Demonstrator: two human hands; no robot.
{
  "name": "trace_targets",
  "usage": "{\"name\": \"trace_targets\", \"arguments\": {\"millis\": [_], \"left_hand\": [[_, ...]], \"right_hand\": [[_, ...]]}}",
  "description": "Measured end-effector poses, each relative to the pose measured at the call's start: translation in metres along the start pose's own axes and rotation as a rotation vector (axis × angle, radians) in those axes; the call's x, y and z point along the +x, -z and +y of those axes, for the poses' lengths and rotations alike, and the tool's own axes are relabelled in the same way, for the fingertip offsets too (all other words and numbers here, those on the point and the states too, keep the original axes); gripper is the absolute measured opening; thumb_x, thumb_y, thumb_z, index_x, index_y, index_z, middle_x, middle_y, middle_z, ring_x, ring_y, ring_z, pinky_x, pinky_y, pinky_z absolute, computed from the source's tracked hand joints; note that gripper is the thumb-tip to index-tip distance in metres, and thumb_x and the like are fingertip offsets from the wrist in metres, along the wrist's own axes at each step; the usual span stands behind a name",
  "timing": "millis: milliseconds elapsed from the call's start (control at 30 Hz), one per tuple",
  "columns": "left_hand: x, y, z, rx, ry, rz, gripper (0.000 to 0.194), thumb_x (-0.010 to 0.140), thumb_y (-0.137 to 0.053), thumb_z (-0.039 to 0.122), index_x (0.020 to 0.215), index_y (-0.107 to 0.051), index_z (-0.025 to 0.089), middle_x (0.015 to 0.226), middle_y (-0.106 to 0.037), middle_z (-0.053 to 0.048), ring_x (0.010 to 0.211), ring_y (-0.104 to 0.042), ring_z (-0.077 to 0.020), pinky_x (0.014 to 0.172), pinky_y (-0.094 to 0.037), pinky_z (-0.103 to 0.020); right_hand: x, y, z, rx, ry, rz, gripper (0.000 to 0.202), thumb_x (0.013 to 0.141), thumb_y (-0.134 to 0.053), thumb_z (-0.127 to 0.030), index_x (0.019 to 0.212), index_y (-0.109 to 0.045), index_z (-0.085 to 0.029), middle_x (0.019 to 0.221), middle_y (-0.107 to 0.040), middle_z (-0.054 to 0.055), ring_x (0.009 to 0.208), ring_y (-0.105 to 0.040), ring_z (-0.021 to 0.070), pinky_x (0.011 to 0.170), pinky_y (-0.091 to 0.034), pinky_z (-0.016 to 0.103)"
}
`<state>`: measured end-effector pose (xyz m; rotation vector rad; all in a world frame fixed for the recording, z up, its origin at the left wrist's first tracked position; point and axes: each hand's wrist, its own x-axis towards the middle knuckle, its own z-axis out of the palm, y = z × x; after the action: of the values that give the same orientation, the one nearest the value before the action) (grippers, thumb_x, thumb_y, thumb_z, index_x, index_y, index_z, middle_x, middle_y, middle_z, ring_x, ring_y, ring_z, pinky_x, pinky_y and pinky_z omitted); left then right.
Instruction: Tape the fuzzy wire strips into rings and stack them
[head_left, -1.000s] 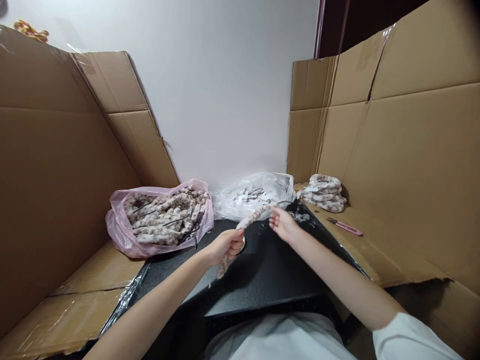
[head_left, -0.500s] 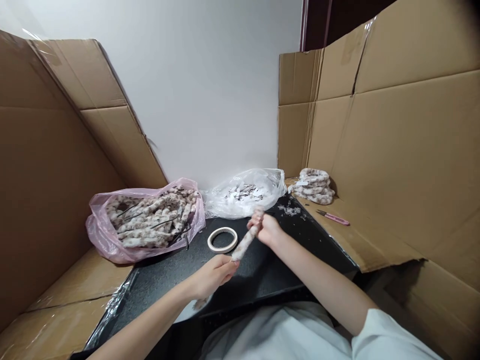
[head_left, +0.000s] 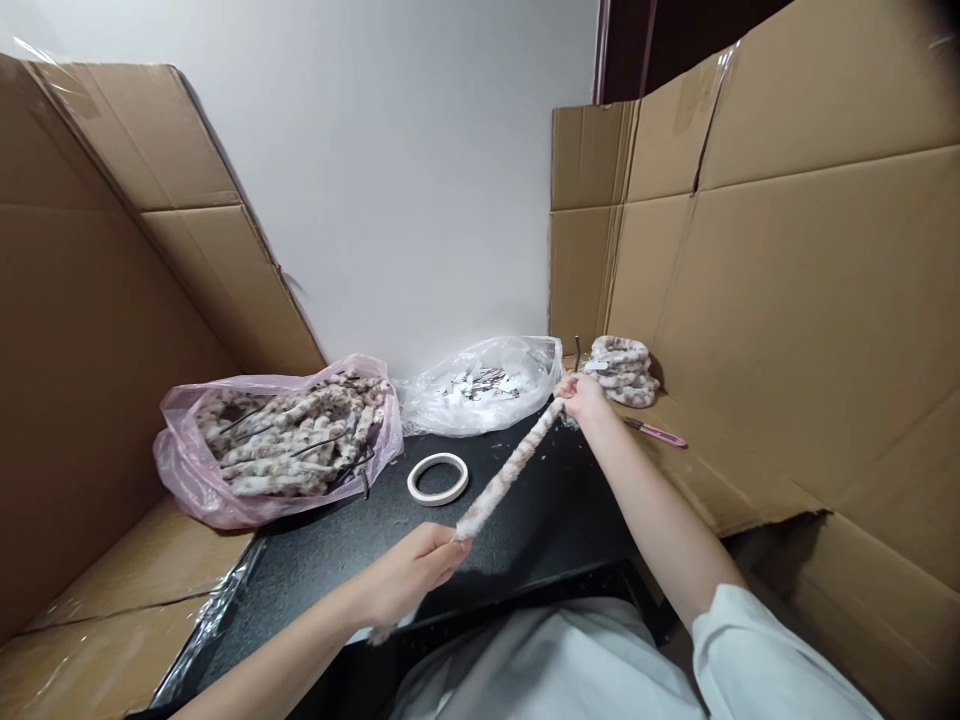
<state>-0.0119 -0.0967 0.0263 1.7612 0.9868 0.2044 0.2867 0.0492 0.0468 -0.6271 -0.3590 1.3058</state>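
Note:
A fluffy white-and-brown fabric tube (head_left: 510, 475) is stretched diagonally between my hands over the black table. My left hand (head_left: 426, 562) is closed around its lower end, and a short tail hangs out below that fist. The upper end is gripped in my right hand (head_left: 581, 395), which is also closed. A dark cord end (head_left: 577, 350) sticks up above my right hand. Beneath the tube, to its left, a roll of cream tape (head_left: 438, 480) lies flat on the table.
A pink plastic bag (head_left: 180, 470) at left holds similar fluffy tubes with dark cords. A clear bag (head_left: 484, 385) with small white and dark pieces lies by the wall. Coiled fluffy rings (head_left: 622, 372) and pink-handled snips (head_left: 664, 434) rest at right. Cardboard (head_left: 810, 300) walls both sides.
My right hand has moved up and right, away from the left hand, so more of the fluffy tube shows, pulled straight. A dark cord end now shows above my right hand.

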Motion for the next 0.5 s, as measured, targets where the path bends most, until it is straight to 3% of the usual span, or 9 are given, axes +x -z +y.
{"name": "trace_targets", "arguments": {"millis": [233, 400, 500], "left_hand": [[-0.002, 0.003, -0.008, -0.016, 0.049, -0.003, 0.051, 0.082, -0.042, 0.063, 0.057, -0.032, 0.019, 0.052, -0.025, 0.007, 0.048, -0.018, -0.0076, 0.047, -0.014, -0.026], [0.002, 0.014, -0.008, -0.046, 0.140, 0.009, 0.051, 0.075, -0.048, 0.067, 0.061, -0.037, 0.020, 0.053, -0.031, 0.007, 0.046, -0.023, -0.0077, 0.045, -0.018, -0.023], [0.004, 0.026, -0.007, 0.045, 0.226, -0.030, 0.047, 0.073, -0.052, 0.065, 0.066, -0.048, 0.018, 0.056, -0.042, 0.004, 0.045, -0.034, -0.0093, 0.043, -0.023, -0.023]], "right_hand": [[0.001, 0.005, -0.011, 0.054, -0.054, 0.111, 0.036, 0.097, -0.018, -0.017, 0.062, -0.024, -0.022, 0.040, -0.011, -0.012, 0.029, -0.009, 0.0063, 0.030, -0.012, 0.015], [-0.012, 0.005, -0.003, 0.082, -0.042, 0.044, 0.042, 0.098, -0.019, -0.033, 0.062, -0.035, -0.020, 0.042, -0.018, -0.010, 0.032, -0.016, 0.0064, 0.032, -0.020, 0.015], [-0.022, -0.001, 0.005, 0.099, -0.030, -0.044, 0.040, 0.098, -0.024, -0.030, 0.062, -0.038, -0.020, 0.044, -0.023, -0.008, 0.034, -0.022, 0.0068, 0.035, -0.026, 0.015]]}}
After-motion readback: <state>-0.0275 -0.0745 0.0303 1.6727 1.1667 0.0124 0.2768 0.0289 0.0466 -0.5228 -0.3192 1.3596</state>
